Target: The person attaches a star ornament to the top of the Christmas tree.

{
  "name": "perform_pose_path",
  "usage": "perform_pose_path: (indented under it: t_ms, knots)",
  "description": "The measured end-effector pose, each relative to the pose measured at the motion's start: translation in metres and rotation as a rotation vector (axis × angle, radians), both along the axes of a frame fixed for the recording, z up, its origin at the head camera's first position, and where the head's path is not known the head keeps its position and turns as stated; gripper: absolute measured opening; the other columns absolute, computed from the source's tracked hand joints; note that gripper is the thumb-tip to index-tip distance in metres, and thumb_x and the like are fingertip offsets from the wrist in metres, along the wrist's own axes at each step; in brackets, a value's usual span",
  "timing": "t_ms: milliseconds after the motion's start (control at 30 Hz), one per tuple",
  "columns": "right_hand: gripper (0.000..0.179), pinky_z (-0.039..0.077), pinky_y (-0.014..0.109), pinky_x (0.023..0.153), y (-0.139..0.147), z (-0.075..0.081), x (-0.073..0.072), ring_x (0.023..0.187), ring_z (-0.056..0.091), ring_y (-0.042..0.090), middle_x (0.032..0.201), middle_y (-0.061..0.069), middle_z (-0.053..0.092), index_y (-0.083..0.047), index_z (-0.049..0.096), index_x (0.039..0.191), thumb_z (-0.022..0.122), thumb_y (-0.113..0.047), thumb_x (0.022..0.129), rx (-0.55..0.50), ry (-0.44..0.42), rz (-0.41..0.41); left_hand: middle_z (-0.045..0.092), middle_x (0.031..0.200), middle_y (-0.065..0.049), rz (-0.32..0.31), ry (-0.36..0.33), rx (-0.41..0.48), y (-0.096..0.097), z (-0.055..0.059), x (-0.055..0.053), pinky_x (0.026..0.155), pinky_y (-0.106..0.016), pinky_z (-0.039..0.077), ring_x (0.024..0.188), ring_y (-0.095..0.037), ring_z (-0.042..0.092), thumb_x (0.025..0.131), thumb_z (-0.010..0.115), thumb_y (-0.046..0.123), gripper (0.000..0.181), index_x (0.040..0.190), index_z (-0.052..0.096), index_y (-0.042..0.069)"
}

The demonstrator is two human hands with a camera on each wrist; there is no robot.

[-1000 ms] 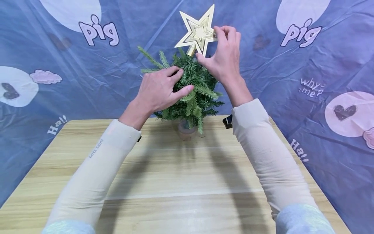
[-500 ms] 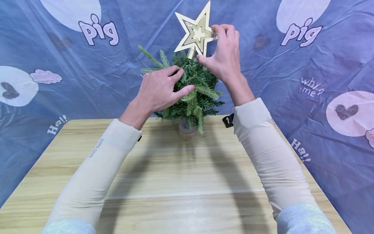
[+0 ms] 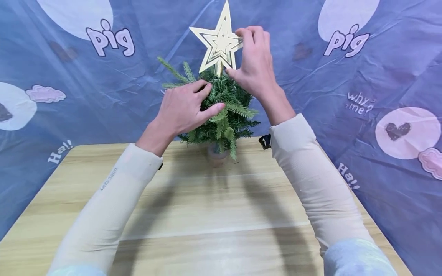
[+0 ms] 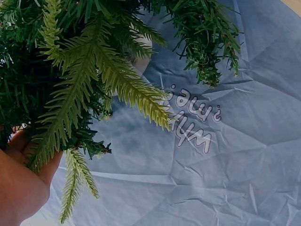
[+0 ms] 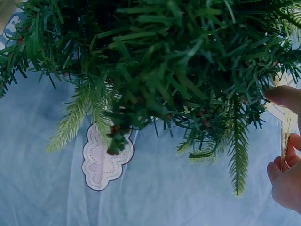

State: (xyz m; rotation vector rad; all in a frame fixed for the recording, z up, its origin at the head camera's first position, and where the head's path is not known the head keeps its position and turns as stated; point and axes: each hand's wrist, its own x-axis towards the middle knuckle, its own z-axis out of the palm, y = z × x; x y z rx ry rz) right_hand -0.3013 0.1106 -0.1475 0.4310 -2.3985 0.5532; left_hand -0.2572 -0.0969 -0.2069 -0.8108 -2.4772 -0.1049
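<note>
A gold star topper (image 3: 221, 44) stands nearly upright at the top of a small green artificial Christmas tree (image 3: 238, 111), its tubular stem down among the uppermost branches. My right hand (image 3: 257, 63) grips the star by its right side, thumb near the lower right point and fingers at the right arm. In the right wrist view the star (image 5: 284, 141) shows edge-on between thumb and fingers. My left hand (image 3: 184, 105) holds the tree's upper left side, fingertips sunk in the needles and thumb across the front. Branches partly hide those fingers in the left wrist view.
The tree's pale pot (image 3: 216, 152) rests near the back edge of a light wooden table (image 3: 207, 199). Behind hangs a blue printed cloth (image 3: 145, 96), close to the tree. A black strap piece (image 3: 264, 142) shows beside the right cuff.
The star has turned from leaning right to nearly upright, moving left in view with my right hand. My left hand keeps its place on the tree. The whole head view shifts slightly.
</note>
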Motion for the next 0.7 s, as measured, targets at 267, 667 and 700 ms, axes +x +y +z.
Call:
perform_pose_path:
  t_ms: [267, 667, 700]
  knots:
    - [0.077, 0.042, 0.028, 0.104, -0.0083, 0.0042, -0.0026, 0.136, 0.031, 0.021, 0.143, 0.009, 0.040, -0.006, 0.046, 0.146, 0.085, -0.018, 0.081, 0.075, 0.056, 0.017, 0.060, 0.136, -0.009, 0.021, 0.007, 0.001, -0.0041, 0.0017, -0.0005, 0.060, -0.047, 0.054, 0.086, -0.034, 0.066, 0.097, 0.038, 0.072, 0.081, 0.139, 0.061, 0.007]
    - [0.075, 0.047, 0.037, 0.103, -0.0040, 0.0062, -0.0028, 0.137, 0.032, 0.025, 0.141, 0.013, 0.041, -0.003, 0.047, 0.145, 0.084, -0.016, 0.081, 0.176, 0.117, 0.066, 0.064, 0.123, -0.007, -0.024, 0.059, 0.003, -0.0030, -0.0006, -0.0051, 0.051, -0.044, 0.050, 0.071, -0.028, 0.061, 0.095, 0.040, 0.072, 0.079, 0.132, 0.066, 0.007]
    - [0.075, 0.047, 0.038, 0.103, -0.0040, 0.0067, -0.0033, 0.137, 0.031, 0.025, 0.142, 0.012, 0.041, -0.004, 0.046, 0.145, 0.084, -0.016, 0.081, 0.178, 0.106, 0.066, 0.065, 0.122, -0.007, -0.026, 0.062, 0.000, -0.0033, -0.0005, -0.0053, 0.051, -0.044, 0.050, 0.070, -0.028, 0.061, 0.095, 0.040, 0.072, 0.079, 0.132, 0.066, 0.007]
